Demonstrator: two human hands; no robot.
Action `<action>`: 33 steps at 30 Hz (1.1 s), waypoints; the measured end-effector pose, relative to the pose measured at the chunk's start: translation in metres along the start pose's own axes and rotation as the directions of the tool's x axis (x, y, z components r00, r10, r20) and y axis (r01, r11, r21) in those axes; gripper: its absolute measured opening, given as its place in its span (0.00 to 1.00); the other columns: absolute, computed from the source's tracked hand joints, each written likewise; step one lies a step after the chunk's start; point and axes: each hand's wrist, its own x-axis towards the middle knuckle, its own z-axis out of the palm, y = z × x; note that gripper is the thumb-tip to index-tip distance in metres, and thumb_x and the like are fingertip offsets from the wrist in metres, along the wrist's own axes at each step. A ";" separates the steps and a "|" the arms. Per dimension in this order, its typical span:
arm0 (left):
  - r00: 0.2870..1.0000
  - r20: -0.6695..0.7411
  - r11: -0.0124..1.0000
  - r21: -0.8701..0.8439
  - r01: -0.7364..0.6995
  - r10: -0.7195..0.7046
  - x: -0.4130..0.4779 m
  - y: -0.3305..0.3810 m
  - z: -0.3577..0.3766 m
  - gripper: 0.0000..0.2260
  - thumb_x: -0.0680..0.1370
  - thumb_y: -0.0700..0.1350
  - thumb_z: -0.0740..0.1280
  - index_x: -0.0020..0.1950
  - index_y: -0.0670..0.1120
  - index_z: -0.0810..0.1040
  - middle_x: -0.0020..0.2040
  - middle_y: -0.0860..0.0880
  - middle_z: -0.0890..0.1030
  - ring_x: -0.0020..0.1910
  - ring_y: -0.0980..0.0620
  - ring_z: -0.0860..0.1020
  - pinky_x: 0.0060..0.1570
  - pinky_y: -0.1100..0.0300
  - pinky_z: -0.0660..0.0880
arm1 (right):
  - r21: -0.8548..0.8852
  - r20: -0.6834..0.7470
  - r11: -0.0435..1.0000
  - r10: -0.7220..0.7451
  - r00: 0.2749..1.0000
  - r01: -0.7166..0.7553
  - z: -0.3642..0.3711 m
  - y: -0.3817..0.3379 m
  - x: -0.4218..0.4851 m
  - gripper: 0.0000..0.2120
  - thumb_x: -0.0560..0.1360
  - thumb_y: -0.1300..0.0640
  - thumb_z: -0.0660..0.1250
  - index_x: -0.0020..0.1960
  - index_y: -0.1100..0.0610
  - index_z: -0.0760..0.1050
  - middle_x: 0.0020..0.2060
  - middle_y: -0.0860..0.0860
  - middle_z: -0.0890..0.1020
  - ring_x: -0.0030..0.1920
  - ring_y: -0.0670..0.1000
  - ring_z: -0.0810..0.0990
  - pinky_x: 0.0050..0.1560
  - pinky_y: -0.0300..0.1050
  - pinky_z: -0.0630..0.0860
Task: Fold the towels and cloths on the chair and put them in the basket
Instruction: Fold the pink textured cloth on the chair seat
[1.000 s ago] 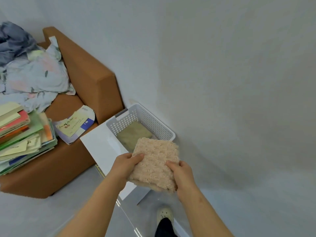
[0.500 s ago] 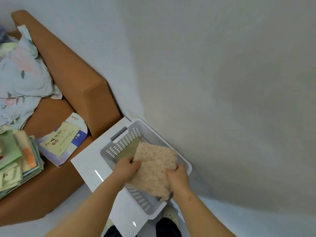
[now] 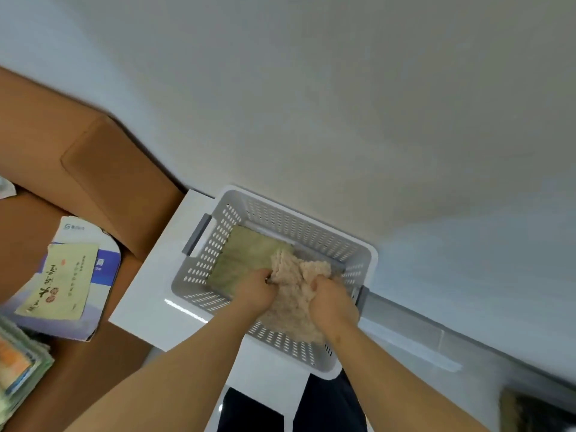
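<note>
Head view: a folded beige fluffy towel (image 3: 294, 277) is held inside the grey perforated plastic basket (image 3: 311, 221), in its 4 o'clock half, and is partly laid over a flat olive-green folded cloth (image 3: 246, 252) that fills the 10 o'clock half. The towel's 9 o'clock edge is gripped by the left hand (image 3: 255, 291) and its 3 o'clock edge by the right hand (image 3: 332, 302). Both sets of fingers are curled tight into the pile; the tips are buried and can't be seen.

The towel's long axis is judged to run approx 11-to-5, across the basket's own approx 10-to-4 axis. Its 12 o'clock end is bunched up, so the fold looks partly lost.

For a clean placement, the towel should be pressed flat w/ both palms before it is let go. The bunched end should be smoothed toward 12, and the edges squared to the basket walls beside the green cloth, not on top of it. The fingers are best slid out sideways so the layers aren't dragged open.

The basket is set on a white glossy side table (image 3: 146, 307). At 9 o'clock a brown upholstered chair (image 3: 109, 169) is seen, w/ printed booklets (image 3: 71, 275) on its seat.
</note>
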 end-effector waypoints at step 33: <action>0.970 0.094 0.855 0.458 -0.243 0.225 0.060 -0.011 0.053 0.28 0.76 0.37 0.61 0.73 0.52 0.57 0.59 0.45 0.74 0.50 0.46 0.77 0.50 0.52 0.76 | 0.128 0.144 0.977 0.154 0.977 -0.173 0.034 0.016 0.064 0.36 0.76 0.64 0.62 0.76 0.59 0.45 0.75 0.55 0.44 0.73 0.59 0.56 0.68 0.54 0.67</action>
